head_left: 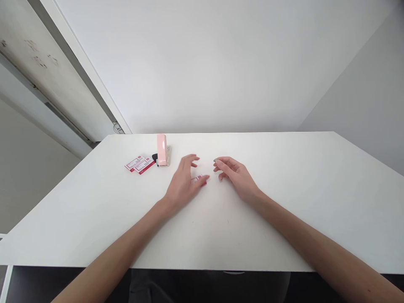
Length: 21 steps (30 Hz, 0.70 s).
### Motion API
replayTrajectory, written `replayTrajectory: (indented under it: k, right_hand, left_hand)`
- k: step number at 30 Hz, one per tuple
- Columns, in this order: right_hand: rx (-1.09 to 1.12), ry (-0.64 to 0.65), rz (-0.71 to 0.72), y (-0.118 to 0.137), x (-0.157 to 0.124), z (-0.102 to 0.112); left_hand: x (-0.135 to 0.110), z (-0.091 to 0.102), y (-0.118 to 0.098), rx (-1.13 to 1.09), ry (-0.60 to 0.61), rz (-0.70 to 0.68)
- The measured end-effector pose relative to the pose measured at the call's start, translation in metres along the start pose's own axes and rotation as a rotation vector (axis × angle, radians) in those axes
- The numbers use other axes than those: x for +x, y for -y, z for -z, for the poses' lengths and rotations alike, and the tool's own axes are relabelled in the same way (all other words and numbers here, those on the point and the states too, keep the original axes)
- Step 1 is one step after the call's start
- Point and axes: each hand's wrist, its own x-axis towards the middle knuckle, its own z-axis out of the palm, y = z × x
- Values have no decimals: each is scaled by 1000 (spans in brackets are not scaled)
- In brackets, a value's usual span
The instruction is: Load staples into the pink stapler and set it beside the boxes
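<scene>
Both my hands hover over the middle of a white table [284, 202]. My left hand [184, 181] has its fingers spread and rests over a small red and white box [199, 179], which shows only partly under the thumb and fingers. My right hand [233, 173] is beside it, fingers loosely curled, pinching a small grey thing [216, 160] at the fingertips that is too small to name. A pink stapler [162, 150] stands open and upright at the back left. Two red and white staple boxes [139, 164] lie to its left.
A white wall rises behind the table. A grey wall stands to the right. At the left is a door or panel with a dark frame [78, 71]. The table's near edge runs below my forearms, with a dark floor beneath.
</scene>
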Motion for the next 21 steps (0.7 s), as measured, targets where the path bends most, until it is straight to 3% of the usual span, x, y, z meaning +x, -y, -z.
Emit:
replayTrajectory:
  k: [2, 6, 13, 17, 21]
  right_hand:
    - [5, -5, -1, 0, 0, 0]
    - [5, -7, -11, 1, -1, 0]
    - [12, -12, 6, 1, 0, 0]
    - [20, -2, 12, 2, -2, -1]
    - [1, 46, 22, 6, -5, -1]
  left_hand:
    - [-2, -2, 0, 118, 45, -51]
    - [0, 3, 3, 330, 12, -92]
    - [4, 15, 6, 387, 301, -322]
    - [3, 11, 6, 392, 280, -362]
    - [2, 10, 5, 360, 214, -272]
